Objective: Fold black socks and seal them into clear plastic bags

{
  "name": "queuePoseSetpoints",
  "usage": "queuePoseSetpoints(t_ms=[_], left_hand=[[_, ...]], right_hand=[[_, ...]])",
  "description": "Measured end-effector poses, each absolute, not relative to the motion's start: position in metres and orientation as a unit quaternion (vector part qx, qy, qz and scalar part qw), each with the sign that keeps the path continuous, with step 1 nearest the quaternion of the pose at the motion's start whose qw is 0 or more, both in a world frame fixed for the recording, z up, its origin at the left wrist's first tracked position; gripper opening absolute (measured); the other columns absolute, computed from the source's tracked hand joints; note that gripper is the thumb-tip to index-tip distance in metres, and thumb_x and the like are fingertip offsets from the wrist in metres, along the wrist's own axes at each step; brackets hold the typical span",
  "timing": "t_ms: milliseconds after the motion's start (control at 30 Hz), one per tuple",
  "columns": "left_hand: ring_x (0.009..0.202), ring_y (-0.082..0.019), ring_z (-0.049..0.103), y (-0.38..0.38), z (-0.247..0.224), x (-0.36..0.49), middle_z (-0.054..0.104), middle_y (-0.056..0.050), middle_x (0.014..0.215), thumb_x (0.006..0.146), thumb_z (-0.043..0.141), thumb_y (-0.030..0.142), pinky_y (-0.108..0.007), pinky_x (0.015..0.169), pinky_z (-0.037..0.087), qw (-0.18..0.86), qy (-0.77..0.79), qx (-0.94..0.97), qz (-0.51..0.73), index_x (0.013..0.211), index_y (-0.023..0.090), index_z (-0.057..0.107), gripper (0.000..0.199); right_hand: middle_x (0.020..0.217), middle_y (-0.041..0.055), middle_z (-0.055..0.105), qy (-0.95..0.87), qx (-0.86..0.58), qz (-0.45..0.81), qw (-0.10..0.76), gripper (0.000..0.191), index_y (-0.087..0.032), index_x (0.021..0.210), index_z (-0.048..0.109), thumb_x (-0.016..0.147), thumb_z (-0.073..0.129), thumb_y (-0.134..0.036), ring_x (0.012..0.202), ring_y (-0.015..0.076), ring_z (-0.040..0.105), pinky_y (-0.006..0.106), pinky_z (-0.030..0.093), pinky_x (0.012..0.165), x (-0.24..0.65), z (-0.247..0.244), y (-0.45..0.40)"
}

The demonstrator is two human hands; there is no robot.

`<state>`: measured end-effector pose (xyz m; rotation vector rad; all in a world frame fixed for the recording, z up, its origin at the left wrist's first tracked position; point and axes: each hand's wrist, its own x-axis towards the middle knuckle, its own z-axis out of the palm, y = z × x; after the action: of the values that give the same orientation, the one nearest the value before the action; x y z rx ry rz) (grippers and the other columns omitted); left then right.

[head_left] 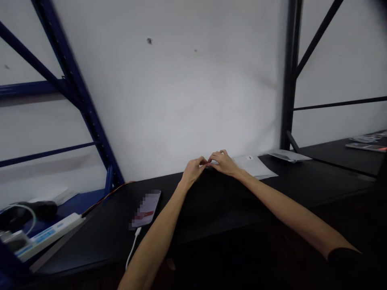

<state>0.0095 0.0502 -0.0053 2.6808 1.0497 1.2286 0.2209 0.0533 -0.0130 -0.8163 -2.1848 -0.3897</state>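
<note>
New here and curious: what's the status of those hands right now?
Left hand, right hand: fingertips meeting over a dark rounded mound on the black tabletop; held item unclear. Flat white packet beside right hand. Nothing visibly blocking.

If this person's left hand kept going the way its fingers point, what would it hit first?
Probably the right hand, whose fingertips sit almost against those of the left hand, though depth is hard to judge from this view.

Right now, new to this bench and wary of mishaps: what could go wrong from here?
The left forearm passes close to the phone and its white charging cable, so a sideways move might snag the cable and drag the phone. The dark item under the left hand and right hand blends into the black tabletop, so its edges could be misjudged. The white packet beside the right hand could get shoved.
</note>
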Motion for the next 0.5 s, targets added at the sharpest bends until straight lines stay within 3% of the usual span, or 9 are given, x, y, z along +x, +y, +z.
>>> queuePoseSetpoints(t_ms=[233, 500], left_hand=[[0.090, -0.022, 0.069, 0.047, -0.002, 0.010, 0.076, -0.002, 0.097, 0.095, 0.061, 0.028, -0.031, 0.081, 0.048, -0.106, 0.360, 0.874, 0.310, 0.098, 0.027, 0.071, 0.010], [0.086, -0.021, 0.067, 0.044, 0.010, 0.006, 0.075, -0.002, 0.090, 0.093, 0.060, 0.026, -0.032, 0.082, 0.045, -0.149, 0.386, 0.856, 0.312, 0.091, 0.026, 0.070, 0.010]], right_hand=[[0.107, 0.0076, 0.071, -0.866, -0.310, -0.200, 0.338, 0.017, -0.023, 0.106, 0.068, 0.102, 0.054, -0.031, 0.104, 0.0246, 0.060, 0.043, 0.027, 0.102, 0.228, -0.012, 0.051], [0.110, 0.0088, 0.070, -0.860, -0.344, -0.225, 0.303, 0.014, -0.022, 0.103, 0.068, 0.099, 0.056, -0.029, 0.105, 0.0255, 0.058, 0.044, 0.027, 0.101, 0.239, -0.011, 0.061]])
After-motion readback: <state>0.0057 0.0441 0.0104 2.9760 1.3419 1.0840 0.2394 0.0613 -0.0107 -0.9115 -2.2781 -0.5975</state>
